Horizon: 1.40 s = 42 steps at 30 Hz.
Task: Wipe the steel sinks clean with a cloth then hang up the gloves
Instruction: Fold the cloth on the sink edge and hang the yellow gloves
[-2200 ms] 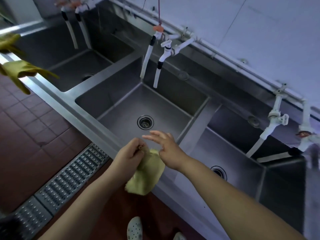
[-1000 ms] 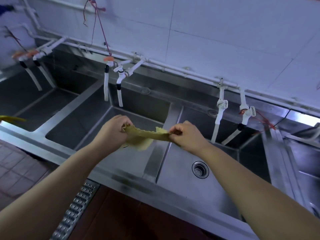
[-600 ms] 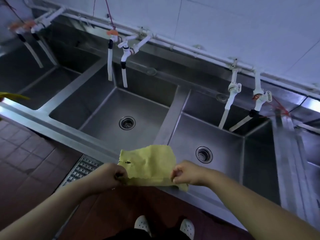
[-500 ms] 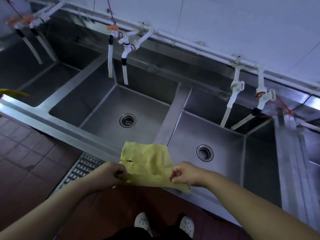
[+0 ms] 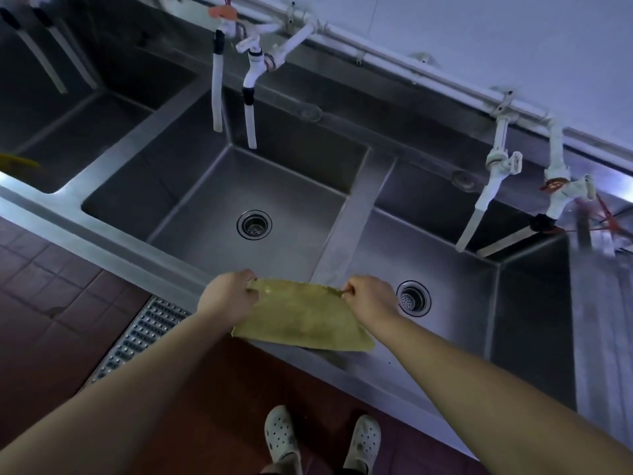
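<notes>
I am pinching the yellow cloth (image 5: 301,320) in my left grip (image 5: 227,296) and right grip (image 5: 368,298), stretching it above the steel sinks' (image 5: 113,255) front rim, lower centre. Red floor tiles (image 5: 51,296) are lying lower left.

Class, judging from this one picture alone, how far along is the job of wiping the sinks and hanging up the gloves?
Done: the yellow cloth is picked up and spread out. In hand: the left hand and right hand each pinch a top corner, holding it over the front rim, not yet on the steel. Left: wiping the middle sink and right sink, then the gloves; something yellow shows at far left.
</notes>
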Motion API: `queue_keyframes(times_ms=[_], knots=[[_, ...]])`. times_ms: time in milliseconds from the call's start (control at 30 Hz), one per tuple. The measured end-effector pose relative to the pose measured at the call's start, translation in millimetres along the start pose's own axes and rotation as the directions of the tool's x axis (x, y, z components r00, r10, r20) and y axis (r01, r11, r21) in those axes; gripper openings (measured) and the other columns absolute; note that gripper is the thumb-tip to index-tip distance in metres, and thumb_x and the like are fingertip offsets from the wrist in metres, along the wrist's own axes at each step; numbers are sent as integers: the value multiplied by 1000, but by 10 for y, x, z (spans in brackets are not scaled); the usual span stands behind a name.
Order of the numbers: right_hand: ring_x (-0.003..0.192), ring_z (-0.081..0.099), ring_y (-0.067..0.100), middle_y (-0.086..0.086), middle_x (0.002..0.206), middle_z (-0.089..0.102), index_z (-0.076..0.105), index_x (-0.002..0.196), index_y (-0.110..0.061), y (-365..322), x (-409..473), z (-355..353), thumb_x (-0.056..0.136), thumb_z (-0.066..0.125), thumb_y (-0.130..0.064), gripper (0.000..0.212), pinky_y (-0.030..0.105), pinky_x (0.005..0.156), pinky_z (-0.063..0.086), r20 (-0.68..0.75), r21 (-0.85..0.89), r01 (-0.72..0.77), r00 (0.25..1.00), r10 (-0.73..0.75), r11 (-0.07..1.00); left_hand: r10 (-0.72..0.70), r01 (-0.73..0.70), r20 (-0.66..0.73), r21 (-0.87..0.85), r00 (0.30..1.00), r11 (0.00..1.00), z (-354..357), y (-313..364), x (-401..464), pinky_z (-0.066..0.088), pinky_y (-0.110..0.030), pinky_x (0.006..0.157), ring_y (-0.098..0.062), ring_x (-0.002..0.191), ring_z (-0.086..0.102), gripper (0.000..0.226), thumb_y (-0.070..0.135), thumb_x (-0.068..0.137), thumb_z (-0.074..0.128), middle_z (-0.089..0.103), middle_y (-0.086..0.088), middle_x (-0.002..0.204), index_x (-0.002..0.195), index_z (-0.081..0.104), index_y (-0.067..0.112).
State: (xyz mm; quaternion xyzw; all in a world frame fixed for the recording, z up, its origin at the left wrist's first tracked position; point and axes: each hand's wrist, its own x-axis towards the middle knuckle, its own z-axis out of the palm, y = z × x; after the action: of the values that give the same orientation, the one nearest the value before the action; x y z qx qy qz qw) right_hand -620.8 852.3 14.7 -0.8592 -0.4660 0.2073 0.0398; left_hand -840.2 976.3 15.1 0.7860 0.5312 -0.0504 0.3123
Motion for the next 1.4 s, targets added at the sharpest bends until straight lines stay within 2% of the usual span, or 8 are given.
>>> queue_keyframes(times_ms=[167, 367, 633, 933, 1067, 1167, 1267, 1400], knots=[[110, 44, 19, -3, 112, 56, 61, 108, -21, -117, 144, 145, 91, 54, -28, 20, 30, 89, 31, -68, -51, 189, 979, -192, 981, 134, -91, -203, 207, 970, 974, 158, -43, -37, 36, -37, 100, -28, 119, 43, 57, 24, 78, 68, 52, -5, 128, 131, 49, 16], [108, 43, 17, -7, 110, 58, 59, 108, -26, -341, 227, 236, 89, 59, -35, 22, 30, 85, 25, 1, -141, 307, 951, -310, 941, 241, -204, -230, 171, 943, 964, 330, 22, -342, 35, -34, 100, -20, 115, 43, 54, 24, 73, 69, 53, 4, 123, 125, 55, 21], [98, 39, 17, -10, 86, 48, 50, 74, -30, -365, 167, 142, 82, 58, -30, 12, 31, 77, 22, 144, -134, 315, 944, -296, 940, 175, -166, -193, 61, 966, 984, 493, 82, -723, 33, -29, 101, -17, 119, 42, 47, 22, 80, 60, 54, 8, 124, 126, 56, 23], [92, 51, 17, -12, 83, 60, 47, 66, -36, -194, -150, -377, 79, 64, -28, 22, 27, 81, 27, 29, 264, 107, 993, -119, 959, 195, -197, -133, 2, 972, 981, 484, 307, -814, 36, -24, 87, -12, 106, 49, 27, 37, 84, 58, 59, 15, 107, 111, 59, 33], [77, 55, 5, -17, 71, 57, 48, 63, -36, -69, -413, -735, 74, 66, -23, 25, 24, 76, 40, -145, 417, 81, 989, -22, 905, 178, -205, -132, -240, 975, 949, 465, 652, -767, 38, -27, 71, -11, 93, 55, 17, 35, 88, 58, 62, 12, 93, 104, 60, 30], [67, 54, -5, -18, 70, 57, 51, 64, -36, 114, -631, -973, 75, 69, -22, 25, 11, 61, 39, -248, 538, 54, 964, 96, 841, 129, -162, -100, -487, 987, 858, 441, 1056, -730, 40, -28, 68, -12, 88, 58, 17, 32, 90, 58, 60, 13, 90, 107, 57, 27], [63, 54, 1, -13, 68, 59, 55, 68, -28, 408, -857, -1145, 75, 71, -15, 22, 21, 61, 48, -272, 718, 17, 927, 259, 696, 158, -182, -99, -700, 982, 691, 404, 1507, -741, 43, -16, 63, -9, 81, 60, 19, 16, 89, 62, 62, 11, 86, 106, 56, 20], [60, 53, 0, -5, 73, 60, 56, 79, -19, 928, -1229, -1347, 75, 72, -11, 18, 10, 51, 44, -270, 828, -16, 865, 423, 561, 270, -275, -138, -765, 953, 582, 385, 2138, -893, 44, -8, 67, 1, 88, 58, 30, 4, 89, 59, 62, 5, 98, 115, 53, 19]])
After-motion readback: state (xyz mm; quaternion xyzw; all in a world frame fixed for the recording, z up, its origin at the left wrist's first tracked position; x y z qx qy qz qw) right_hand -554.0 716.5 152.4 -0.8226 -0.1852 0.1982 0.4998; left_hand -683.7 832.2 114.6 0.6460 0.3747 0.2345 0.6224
